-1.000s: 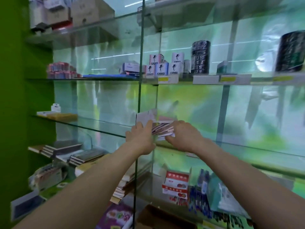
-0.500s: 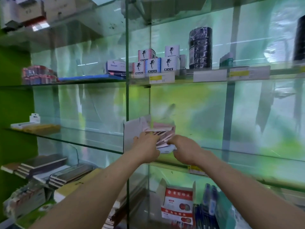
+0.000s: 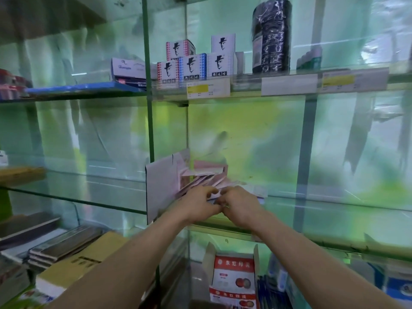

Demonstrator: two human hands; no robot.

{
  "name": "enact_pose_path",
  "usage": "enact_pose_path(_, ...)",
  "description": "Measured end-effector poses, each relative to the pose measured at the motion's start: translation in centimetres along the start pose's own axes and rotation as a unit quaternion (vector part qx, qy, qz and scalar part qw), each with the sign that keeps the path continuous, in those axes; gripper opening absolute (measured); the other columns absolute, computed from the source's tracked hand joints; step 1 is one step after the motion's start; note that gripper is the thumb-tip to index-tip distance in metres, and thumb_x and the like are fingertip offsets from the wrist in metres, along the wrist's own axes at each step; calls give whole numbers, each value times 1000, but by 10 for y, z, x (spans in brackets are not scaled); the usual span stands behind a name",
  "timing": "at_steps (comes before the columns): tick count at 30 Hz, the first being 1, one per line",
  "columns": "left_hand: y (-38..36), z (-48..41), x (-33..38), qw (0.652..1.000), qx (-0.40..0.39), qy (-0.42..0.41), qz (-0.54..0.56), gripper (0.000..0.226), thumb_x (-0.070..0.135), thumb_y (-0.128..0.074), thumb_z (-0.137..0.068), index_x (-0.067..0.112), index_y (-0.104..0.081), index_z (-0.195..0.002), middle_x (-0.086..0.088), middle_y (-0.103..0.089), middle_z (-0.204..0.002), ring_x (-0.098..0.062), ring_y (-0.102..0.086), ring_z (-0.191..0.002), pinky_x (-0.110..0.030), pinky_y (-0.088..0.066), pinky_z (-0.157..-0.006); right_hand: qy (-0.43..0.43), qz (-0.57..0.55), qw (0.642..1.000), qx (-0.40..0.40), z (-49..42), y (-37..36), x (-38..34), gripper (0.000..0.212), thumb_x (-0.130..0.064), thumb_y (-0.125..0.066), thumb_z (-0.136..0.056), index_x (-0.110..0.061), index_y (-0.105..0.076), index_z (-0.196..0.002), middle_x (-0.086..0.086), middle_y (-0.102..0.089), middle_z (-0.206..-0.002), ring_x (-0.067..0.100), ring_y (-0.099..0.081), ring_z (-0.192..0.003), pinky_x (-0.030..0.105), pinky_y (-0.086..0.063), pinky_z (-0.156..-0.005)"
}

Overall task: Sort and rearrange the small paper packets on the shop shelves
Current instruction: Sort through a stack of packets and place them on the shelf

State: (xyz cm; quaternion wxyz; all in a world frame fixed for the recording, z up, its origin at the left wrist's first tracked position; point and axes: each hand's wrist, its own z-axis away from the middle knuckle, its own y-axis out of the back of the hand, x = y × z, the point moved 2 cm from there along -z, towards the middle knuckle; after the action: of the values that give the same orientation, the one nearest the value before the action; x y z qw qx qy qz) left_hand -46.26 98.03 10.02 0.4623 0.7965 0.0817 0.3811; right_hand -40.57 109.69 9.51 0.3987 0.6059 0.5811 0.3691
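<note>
Holds a loose fan of pink paper packets at the front of the middle glass shelf, just right of the green upright. Grips the near ends of the packets with the left hand, fingers curled over them. Pinches the edge of the same bundle with the right hand, fingers bent, knuckles touching those of the left.

Behind the hands, more of the packets, tilted and overlapping, lean toward a pale card flap that stands right against the upright.

Higher up, right of the upright, on the shelf above:
- small white boxes printed with a hatted figure, stacked in two rows
- further right, a tall black roll in shiny film
- on the shelf edge under the boxes, a price label with a yellow band

Low down, right of the upright: an open red-and-white box. Low down, left of the upright: stacks of dark flat books and a yellowish carton beside them.
</note>
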Motion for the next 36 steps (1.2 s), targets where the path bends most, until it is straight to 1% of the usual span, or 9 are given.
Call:
enact_pose_path(4,10,-5,0,981,102,-16,164,39,35,-71,-82,26,-57,-117,12,-63,-98,-7,-59,-91,-17,-47,-76,-14,-86,990,111,-3,19,11,32,-36,-49,-86,-24,-73,-103,-1,-67,-114,27,-60,-102,33,-49,-77)
enact_pose_path(8,20,-7,-1,945,165,16,282,38,21,-72,-83,28,-53,-115,2,-59,-104,-10,-58,-92,-25,-54,-75,-92,-266,938,200,-7,38,25,19,-14,-55,-93,-13,-69,-106,1,-68,-97,22,-63,-92,27,-46,-76)
enact_pose_path(12,18,-11,-3,921,152,38,356,31,7,-68,-84,14,-62,-114,0,-68,-98,-13,-66,-85,-21,-55,-69,-153,-511,821,205,-17,44,20,11,-7,-52,-95,-9,-62,-98,2,-66,-88,21,-62,-88,32,-56,-79)
enact_pose_path(16,23,-12,-11,924,207,67,315,15,11,-68,-85,13,-67,-100,0,-67,-89,-11,-62,-73,-22,-55,-66,-148,-570,789,173,-31,40,5,20,2,-47,-94,-8,-63,-100,7,-68,-95,16,-65,-86,25,-57,-75)
enact_pose_path(20,33,-12,-23,890,271,96,355,18,12,-61,-91,12,-65,-108,0,-64,-94,-15,-60,-77,-25,-49,-62,-116,-296,941,117,-54,30,11,49,5,-45,-89,-11,-50,-135,8,-54,-135,21,-49,-126,31,-40,-105)
enact_pose_path(22,35,-12,-29,881,285,114,359,21,12,-60,-92,8,-65,-112,-1,-65,-97,-18,-61,-82,-26,-48,-67,-93,-166,981,44,-67,18,10,63,1,-50,-86,-23,-41,-143,3,-45,-143,23,-40,-133,34,-37,-108)
enact_pose_path(27,34,-9,-30,887,274,127,351,22,12,-61,-91,8,-65,-112,-6,-69,-106,-21,-64,-85,-29,-52,-72,-70,7,997,-14,-79,-4,-2,60,-17,-62,-86,-19,-38,-141,4,-43,-143,26,-35,-131,40,-43,-100)
enact_pose_path(31,39,-7,-25,893,263,115,346,24,12,-59,-92,10,-64,-115,0,-66,-98,-18,-62,-80,-25,-50,-64,-52,146,985,76,-76,18,-9,33,-19,-57,-89,-16,-58,-122,9,-55,-116,28,-47,-111,37,-41,-87)
enact_pose_path(36,46,-6,-20,876,290,123,366,21,13,-57,-92,13,-61,-113,-2,-67,-104,-20,-64,-84,-26,-53,-62,-175,10,972,159,-68,38,6,14,-17,-47,-93,-10,-58,-90,12,-59,-95,30,-52,-79,31,-38,-65)
